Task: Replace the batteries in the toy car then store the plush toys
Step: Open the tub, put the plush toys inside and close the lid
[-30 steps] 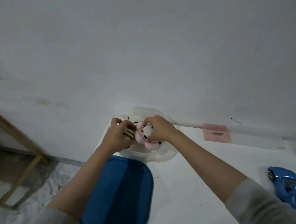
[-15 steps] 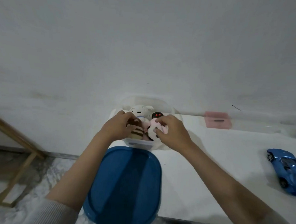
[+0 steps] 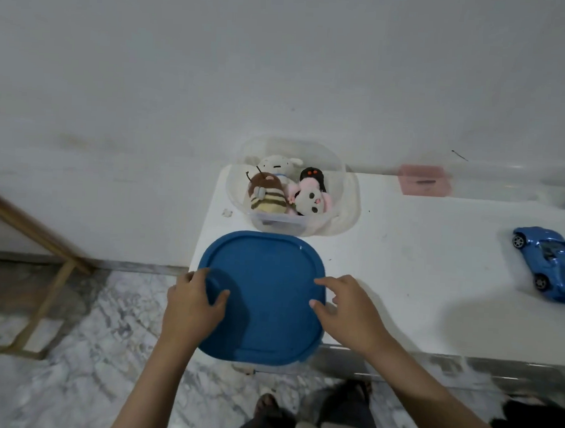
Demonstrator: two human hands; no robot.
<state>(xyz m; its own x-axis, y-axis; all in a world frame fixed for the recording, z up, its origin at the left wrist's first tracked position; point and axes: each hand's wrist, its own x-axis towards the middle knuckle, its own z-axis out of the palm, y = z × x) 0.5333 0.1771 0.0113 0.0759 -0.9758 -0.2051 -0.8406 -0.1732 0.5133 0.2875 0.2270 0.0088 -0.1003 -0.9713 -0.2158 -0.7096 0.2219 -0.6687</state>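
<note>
A clear plastic container (image 3: 344,187) stands at the table's back left corner. In it lie several plush toys: a striped bee (image 3: 267,198), a white one (image 3: 277,166), a pink and white one (image 3: 309,200) and a black one (image 3: 312,176). In front of it lies a blue lid (image 3: 263,298), overhanging the table's front edge. My left hand (image 3: 189,307) grips the lid's left edge, thumb on top. My right hand (image 3: 348,312) touches the right rim with spread fingers. The blue toy car (image 3: 548,260) sits on its wheels at the far right.
The white table (image 3: 419,270) stands against a white wall. A pink box (image 3: 423,180) lies at the back edge. A wooden frame (image 3: 44,234) leans at the left over the marble floor. My feet show below the table's front edge.
Both hands have let go of the plush toys in the container and drawn back to the blue lid's two sides. The view has tilted down.
</note>
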